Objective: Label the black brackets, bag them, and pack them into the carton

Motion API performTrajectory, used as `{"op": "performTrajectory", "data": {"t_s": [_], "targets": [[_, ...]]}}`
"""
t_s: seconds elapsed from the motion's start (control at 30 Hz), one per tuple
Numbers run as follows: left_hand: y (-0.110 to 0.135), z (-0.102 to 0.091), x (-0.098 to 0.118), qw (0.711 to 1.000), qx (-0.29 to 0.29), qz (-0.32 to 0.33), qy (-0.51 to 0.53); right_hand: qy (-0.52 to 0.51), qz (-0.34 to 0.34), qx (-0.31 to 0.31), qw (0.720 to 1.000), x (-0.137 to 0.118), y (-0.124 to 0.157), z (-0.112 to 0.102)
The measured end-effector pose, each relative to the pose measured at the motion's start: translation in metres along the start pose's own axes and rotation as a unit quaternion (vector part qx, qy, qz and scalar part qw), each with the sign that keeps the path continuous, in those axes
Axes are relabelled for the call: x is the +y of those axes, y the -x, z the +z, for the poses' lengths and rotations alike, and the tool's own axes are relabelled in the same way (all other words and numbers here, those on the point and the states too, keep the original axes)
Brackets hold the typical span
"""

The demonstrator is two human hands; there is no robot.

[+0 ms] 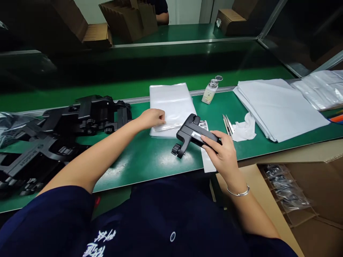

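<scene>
My right hand (221, 151) grips a black plastic bracket (191, 134) with a knob at its lower left end and a white label on its side, held just above the green mat (150, 157). My left hand (152, 117) reaches to a stack of clear plastic bags (173, 101) and pinches the near edge of the top bag. A strip of printed labels (207, 162) lies under the bracket.
Several black plastic parts (66, 125) pile at the left. A small bottle (210, 91), tweezers (227, 123), a crumpled white cloth (244, 129), white sheets (276, 107) and more bags (321, 87) lie to the right. An open carton (294, 200) holds bagged parts. Another person sits behind cardboard boxes (128, 16).
</scene>
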State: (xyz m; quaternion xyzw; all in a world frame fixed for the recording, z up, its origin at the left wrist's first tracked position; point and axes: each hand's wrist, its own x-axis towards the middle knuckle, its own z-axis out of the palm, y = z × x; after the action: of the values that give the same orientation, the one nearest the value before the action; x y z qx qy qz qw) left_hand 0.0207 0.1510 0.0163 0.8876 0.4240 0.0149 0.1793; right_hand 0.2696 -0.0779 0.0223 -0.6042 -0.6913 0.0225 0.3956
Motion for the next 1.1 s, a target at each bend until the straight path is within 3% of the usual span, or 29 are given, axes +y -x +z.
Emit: {"op": "performTrajectory", "data": {"t_s": [0.07, 0.1, 0.23, 0.3, 0.37, 0.4, 0.5, 0.6, 0.67, 0.73, 0.83, 0.93, 1.1], "targets": [[-0.004, -0.014, -0.005, 0.998, -0.045, -0.006, 0.046, -0.033, 0.021, 0.009, 0.999, 0.0, 0.0, 0.002], [-0.003, -0.02, -0.007, 0.998, -0.032, -0.004, 0.056, -0.059, 0.041, 0.014, 0.997, 0.0, -0.001, 0.003], [0.028, -0.04, -0.006, 0.988, 0.154, -0.019, 0.007, -0.184, 0.154, 0.01, 0.971, -0.002, -0.003, 0.003], [0.057, -0.041, -0.002, 0.98, 0.196, -0.018, -0.038, -0.223, 0.195, 0.0, 0.955, -0.004, -0.004, -0.001], [0.088, -0.03, 0.002, 0.982, 0.164, 0.023, -0.091, -0.237, 0.218, -0.01, 0.947, -0.005, -0.005, -0.006], [0.103, -0.018, 0.005, 0.986, 0.118, 0.056, -0.102, -0.239, 0.225, -0.014, 0.945, -0.006, -0.005, -0.009], [0.141, 0.034, 0.017, 0.981, -0.052, 0.172, -0.067, -0.244, 0.231, -0.024, 0.941, -0.007, -0.006, -0.013], [0.162, 0.091, 0.031, 0.975, -0.098, 0.195, -0.038, -0.263, 0.235, -0.034, 0.935, -0.005, -0.005, -0.011], [0.164, 0.115, 0.035, 0.977, -0.098, 0.188, -0.032, -0.284, 0.238, -0.043, 0.928, -0.003, -0.003, -0.008], [0.155, 0.123, 0.031, 0.985, -0.079, 0.148, -0.034, -0.306, 0.245, -0.052, 0.919, 0.0, -0.001, -0.005], [0.139, 0.117, 0.019, 0.997, -0.027, 0.046, -0.048, -0.343, 0.259, -0.059, 0.901, 0.004, 0.003, -0.001], [0.137, 0.114, 0.014, 0.999, 0.023, 0.013, -0.039, -0.392, 0.249, -0.057, 0.884, 0.01, 0.006, 0.005], [0.151, 0.117, 0.015, 0.993, 0.101, -0.064, -0.02, -0.474, 0.147, -0.046, 0.867, 0.017, 0.011, 0.028]]}}
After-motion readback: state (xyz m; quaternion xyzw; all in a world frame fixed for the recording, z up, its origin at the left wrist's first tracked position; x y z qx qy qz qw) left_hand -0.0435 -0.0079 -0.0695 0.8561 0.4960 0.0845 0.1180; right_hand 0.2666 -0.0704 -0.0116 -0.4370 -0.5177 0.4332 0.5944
